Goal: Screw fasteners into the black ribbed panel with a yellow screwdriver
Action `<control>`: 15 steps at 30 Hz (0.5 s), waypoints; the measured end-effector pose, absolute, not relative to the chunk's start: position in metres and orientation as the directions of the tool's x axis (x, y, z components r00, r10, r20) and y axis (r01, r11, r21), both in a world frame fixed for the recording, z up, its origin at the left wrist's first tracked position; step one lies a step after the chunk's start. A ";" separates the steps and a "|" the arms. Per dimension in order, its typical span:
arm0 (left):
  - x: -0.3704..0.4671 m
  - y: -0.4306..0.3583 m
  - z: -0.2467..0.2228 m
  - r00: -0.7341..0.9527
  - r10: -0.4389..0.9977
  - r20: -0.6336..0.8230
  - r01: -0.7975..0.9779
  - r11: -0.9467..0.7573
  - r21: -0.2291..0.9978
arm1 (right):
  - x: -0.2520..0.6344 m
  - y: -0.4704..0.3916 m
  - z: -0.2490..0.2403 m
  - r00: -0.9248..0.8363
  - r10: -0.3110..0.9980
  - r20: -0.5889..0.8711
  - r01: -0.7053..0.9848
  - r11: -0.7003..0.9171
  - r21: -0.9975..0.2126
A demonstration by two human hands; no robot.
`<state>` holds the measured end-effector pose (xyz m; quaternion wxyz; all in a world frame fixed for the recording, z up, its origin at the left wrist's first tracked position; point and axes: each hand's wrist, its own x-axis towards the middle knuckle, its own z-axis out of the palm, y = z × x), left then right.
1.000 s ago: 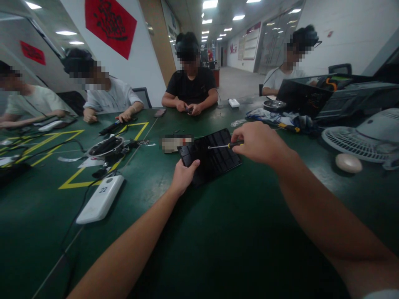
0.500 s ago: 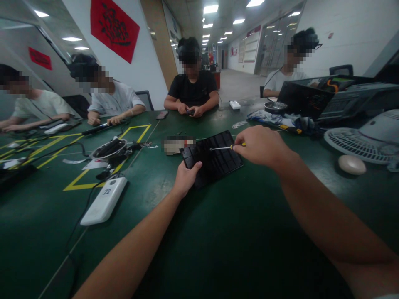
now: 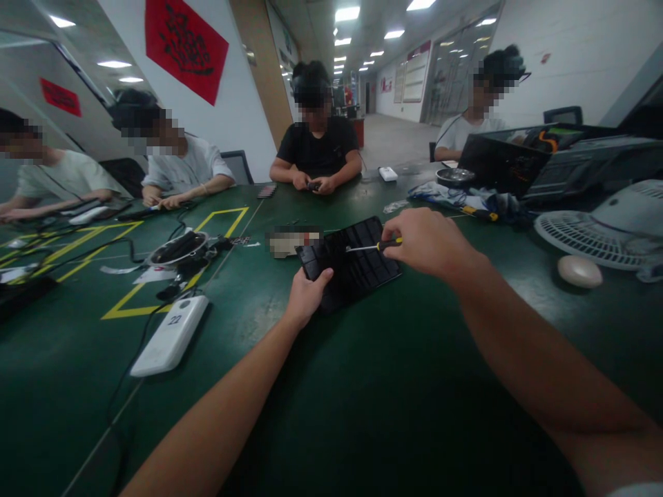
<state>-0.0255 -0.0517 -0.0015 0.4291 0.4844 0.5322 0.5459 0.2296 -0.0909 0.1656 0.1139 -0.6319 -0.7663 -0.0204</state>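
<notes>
A flat black panel [image 3: 362, 266] with a ribbed grid surface is held tilted above the green table [image 3: 331, 414]. My left hand [image 3: 306, 293] grips its lower left edge, thumb on top and the other fingers hidden beneath. My right hand [image 3: 427, 241] is closed round the dark and yellow handle of a screwdriver [image 3: 365, 248]. The screwdriver's shaft points left, its tip at a small spot near the middle of the panel. Whether the tip touches a screw is too small to tell. Behind the panel lies a beige item [image 3: 287, 245], partly blurred.
A white power bank [image 3: 170, 336] marked 22 and a wire basket [image 3: 179, 250] with cables are on the left. At the right are a white fan [image 3: 595, 224], a pale oval object [image 3: 580, 271], cloth and a metal bowl [image 3: 454, 177]. Several people sit around the table.
My right hand has shifted slightly, and more of the screwdriver's handle now shows. The panel and my left hand hold nearly the same place. The view has moved a little.
</notes>
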 end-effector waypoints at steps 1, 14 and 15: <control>-0.025 -0.052 -0.001 -0.161 0.984 0.071 0.048 -0.064 0.997 | 0.230 -0.091 0.166 -0.178 0.964 0.197 0.972 0.204 -0.116; -0.026 -0.051 -0.004 -0.149 0.986 0.074 0.017 -0.073 0.997 | 0.246 -0.089 0.170 -0.189 0.942 0.278 0.976 0.211 -0.052; -0.026 -0.052 -0.003 -0.147 0.986 0.075 0.015 -0.073 0.997 | 0.245 -0.088 0.169 -0.198 0.936 0.290 0.974 0.221 -0.049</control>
